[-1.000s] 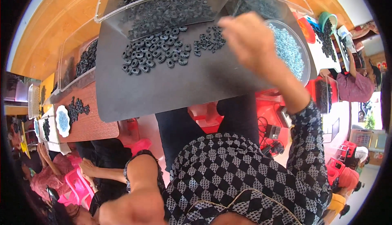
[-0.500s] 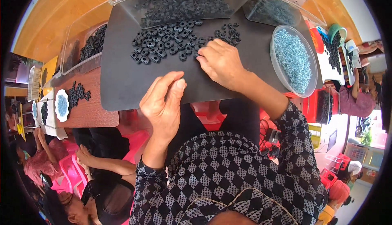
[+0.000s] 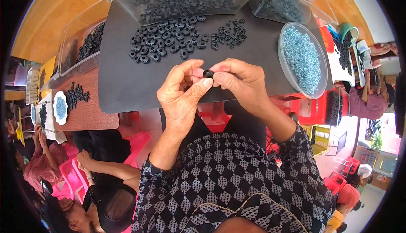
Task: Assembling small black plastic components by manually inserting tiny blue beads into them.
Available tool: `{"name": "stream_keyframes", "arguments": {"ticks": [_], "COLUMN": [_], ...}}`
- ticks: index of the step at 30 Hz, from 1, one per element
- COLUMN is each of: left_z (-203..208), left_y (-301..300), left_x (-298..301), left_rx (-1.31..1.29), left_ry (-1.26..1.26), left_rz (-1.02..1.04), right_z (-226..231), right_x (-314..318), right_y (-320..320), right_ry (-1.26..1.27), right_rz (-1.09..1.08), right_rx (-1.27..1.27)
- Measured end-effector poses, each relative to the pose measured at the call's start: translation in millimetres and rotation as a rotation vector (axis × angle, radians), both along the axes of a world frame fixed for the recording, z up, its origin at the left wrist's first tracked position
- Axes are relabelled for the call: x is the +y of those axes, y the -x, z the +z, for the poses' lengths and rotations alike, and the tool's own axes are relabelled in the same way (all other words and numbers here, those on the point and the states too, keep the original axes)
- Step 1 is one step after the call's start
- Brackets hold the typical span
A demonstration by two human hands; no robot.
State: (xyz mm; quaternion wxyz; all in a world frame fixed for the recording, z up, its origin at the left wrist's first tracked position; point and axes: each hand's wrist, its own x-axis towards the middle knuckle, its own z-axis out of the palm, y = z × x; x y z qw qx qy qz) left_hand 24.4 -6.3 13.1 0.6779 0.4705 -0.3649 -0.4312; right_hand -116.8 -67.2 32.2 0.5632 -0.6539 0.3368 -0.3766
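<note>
Between my two hands, near the front edge of the dark table, I hold a small black plastic part. My left hand pinches it from the left with thumb and forefinger. From the right, the thumb and fingers of my right hand close on the same part and hide some of it. Beyond the hands lies a loose pile of black plastic parts. To its right sits a smaller group of black pieces.
A round clear tub of small bluish metallic pieces stands at the table's right. Clear bins with more parts line the far side. At left, a brown table bears a white dish. A person in black sits at lower left.
My right hand has come back from the parts toward my left hand. The hands, apart before, now meet on one small black part.
</note>
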Motion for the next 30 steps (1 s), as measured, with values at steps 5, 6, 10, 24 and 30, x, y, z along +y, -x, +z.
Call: {"name": "stream_keyframes", "arguments": {"ticks": [5, 6, 10, 24, 30], "left_z": [-3, -3, -4, -15, -17], "left_y": [10, 12, 9, 2, -2], "left_x": [2, 2, 2, 5, 4], "left_rx": [-0.122, -0.119, -0.281, -0.357, -0.377], "left_ry": [0.115, 0.134, 0.191, 0.067, 0.105], "left_rz": [0.066, 0.088, 0.141, 0.121, 0.126], "right_z": [-4, -5, 1, -23, -26], "right_x": [13, 15, 19, -50, -55], "right_y": [-1, -2, 1, -8, -13], "right_ry": [-0.229, -0.289, -0.342, 1.017, 1.116], "right_rz": [-0.073, -0.084, -0.078, -0.286, -0.264], "right_rx": [-0.125, -0.188, 0.017, 0.706, 0.778]}}
